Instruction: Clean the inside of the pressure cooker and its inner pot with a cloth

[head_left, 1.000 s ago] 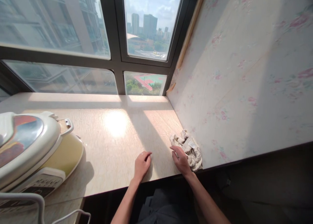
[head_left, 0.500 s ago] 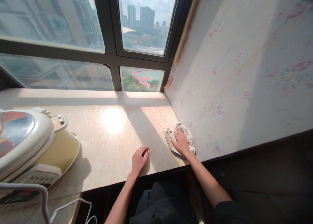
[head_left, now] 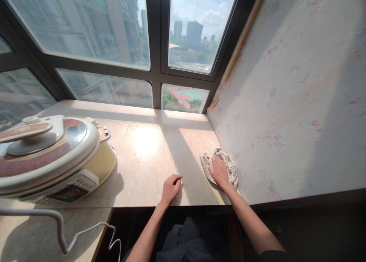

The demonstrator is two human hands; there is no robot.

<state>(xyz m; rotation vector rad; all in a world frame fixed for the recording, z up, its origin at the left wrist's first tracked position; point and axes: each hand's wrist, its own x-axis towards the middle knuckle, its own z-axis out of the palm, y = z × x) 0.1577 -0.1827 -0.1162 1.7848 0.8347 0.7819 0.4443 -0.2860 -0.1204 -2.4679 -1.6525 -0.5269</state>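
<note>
Bunched under my right hand [head_left: 219, 170] is a pale patterned cloth [head_left: 233, 170], pressed onto the countertop [head_left: 137, 170] close to the wall. My fingers lie over its middle, gripping the folds. To the left, my left hand [head_left: 171, 187] rests near the counter's front edge. Its fingers are curled in, and nothing shows in them.
A lidded electric cooker [head_left: 94, 163] stands on the left of the counter. A grey-white cable [head_left: 61, 231] loops in front of it. Dark-framed windows [head_left: 156, 44] rise behind. Flowered wallpaper [head_left: 286, 102] covers the wall at right. Bright sun glare lies mid-counter.
My view has swung to the left, so more of the cooker shows. The cloth stays under my right hand near the wall, with little shift. My left hand keeps its curled pose.
</note>
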